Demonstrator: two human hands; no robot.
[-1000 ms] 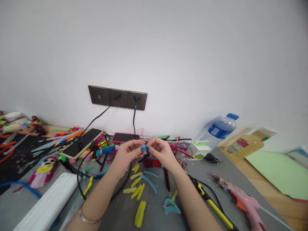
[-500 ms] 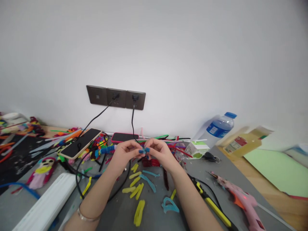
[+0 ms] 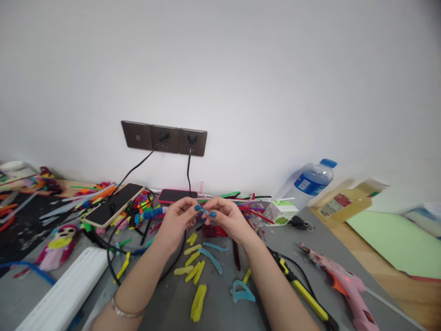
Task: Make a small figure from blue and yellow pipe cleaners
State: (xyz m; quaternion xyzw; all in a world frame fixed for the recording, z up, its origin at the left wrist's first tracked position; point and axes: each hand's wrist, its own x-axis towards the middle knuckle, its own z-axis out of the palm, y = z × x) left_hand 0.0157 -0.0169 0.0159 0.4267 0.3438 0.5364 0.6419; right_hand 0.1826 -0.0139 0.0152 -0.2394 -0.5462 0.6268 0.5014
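My left hand (image 3: 182,218) and my right hand (image 3: 225,216) meet over the middle of the desk, fingertips nearly touching. Both pinch a small light-blue pipe cleaner piece (image 3: 203,209), mostly covered by the fingers and blue nails. Below them lie several short yellow pipe cleaner pieces (image 3: 196,271) and light-blue pipe cleaner strips (image 3: 212,259). A bent light-blue pipe cleaner shape (image 3: 243,292) rests beside my right forearm. Just under the right hand is a dark red bundle (image 3: 214,231), partly hidden.
Left stand a phone (image 3: 115,204), a small pink doll (image 3: 57,248) and a white power strip (image 3: 65,292). At right lie a yellow-black cutter (image 3: 306,296), a pink glue gun (image 3: 344,282), a small box (image 3: 280,212) and a water bottle (image 3: 313,181). Black cables (image 3: 189,172) hang from the wall sockets.
My fingers have shifted slightly around the small light-blue piece, the left thumb moving up and the right thumb spreading a little to the right. The whole view has moved slightly.
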